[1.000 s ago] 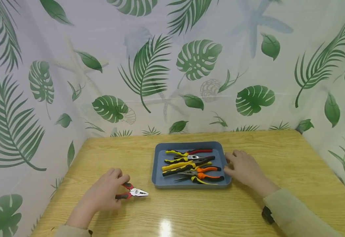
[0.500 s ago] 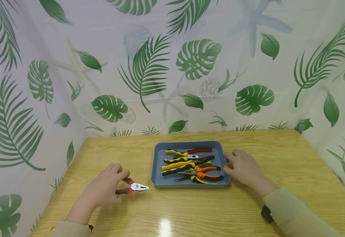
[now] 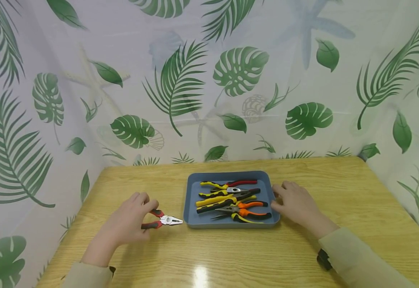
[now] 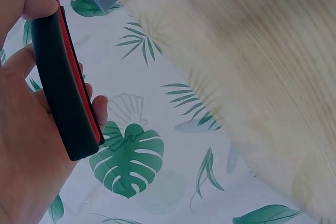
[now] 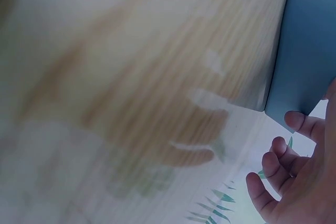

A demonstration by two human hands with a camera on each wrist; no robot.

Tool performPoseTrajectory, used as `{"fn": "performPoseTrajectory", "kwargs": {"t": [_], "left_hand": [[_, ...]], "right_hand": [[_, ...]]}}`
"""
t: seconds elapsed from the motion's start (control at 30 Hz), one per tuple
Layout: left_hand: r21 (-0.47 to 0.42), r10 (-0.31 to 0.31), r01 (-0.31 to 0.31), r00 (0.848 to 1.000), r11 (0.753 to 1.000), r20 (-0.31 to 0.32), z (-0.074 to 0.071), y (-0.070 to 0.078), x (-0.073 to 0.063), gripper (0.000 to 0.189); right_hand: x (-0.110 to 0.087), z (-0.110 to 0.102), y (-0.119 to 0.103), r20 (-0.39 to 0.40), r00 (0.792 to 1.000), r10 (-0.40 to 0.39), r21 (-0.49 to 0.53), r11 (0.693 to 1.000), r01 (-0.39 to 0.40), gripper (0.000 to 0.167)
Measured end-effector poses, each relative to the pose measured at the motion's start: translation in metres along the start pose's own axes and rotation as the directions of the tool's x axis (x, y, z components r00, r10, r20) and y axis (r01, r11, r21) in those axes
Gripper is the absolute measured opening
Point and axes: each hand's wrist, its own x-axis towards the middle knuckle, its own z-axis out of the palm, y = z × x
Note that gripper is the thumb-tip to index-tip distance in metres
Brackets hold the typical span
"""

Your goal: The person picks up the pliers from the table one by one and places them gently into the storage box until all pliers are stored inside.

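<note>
My left hand (image 3: pixel 126 220) holds combination pliers (image 3: pixel 167 220) by their red-and-black handles, left of the blue-grey tray (image 3: pixel 186 200). The handles stand apart and the silver nose points right, close to the tray's front left corner. In the left wrist view, a black-and-red handle (image 4: pixel 65 85) lies between thumb and fingers. My right hand (image 3: pixel 297 202) rests at the tray's right side. In the right wrist view, a fingertip touches the outer wall (image 5: pixel 304 40), and the other fingers are loosely bent with nothing in them.
Inside the tray lie several pliers, including orange-handled long-nose pliers (image 3: pixel 254 210) and a red-and-yellow-handled pair (image 3: pixel 243 183), some overlapping. The wooden table (image 3: pixel 231 256) meets a leaf-printed cloth (image 3: pixel 198 80) at its back and sides.
My left hand has moved slightly up and right with the pliers, bringing their nose closer to the tray. The right hand and the tray stay essentially where they were.
</note>
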Motion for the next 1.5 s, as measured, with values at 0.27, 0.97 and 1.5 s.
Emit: {"fn": "performPoseTrajectory", "kwargs": {"t": [0.27, 0.97, 1.5], "left_hand": [[0.024, -0.002, 0.002, 1.0, 1.0, -0.005, -0.003, 0.001, 0.006, 0.052], [0.006, -0.015, 0.015, 1.0, 1.0, 0.009, -0.007, 0.004, 0.022, 0.048], [0.013, 0.039, -0.039, 0.999, 0.999, -0.025, -0.006, 0.011, 0.043, 0.05]], "right_hand": [[0.0, 0.0, -0.001, 0.016, 1.0, 0.009, -0.003, 1.0, -0.009, 0.025], [-0.001, -0.001, -0.002, -0.003, 1.0, 0.002, -0.001, 1.0, -0.002, 0.019], [0.0, 0.001, 0.001, -0.008, 1.0, -0.007, 0.006, 1.0, 0.007, 0.02]]}}
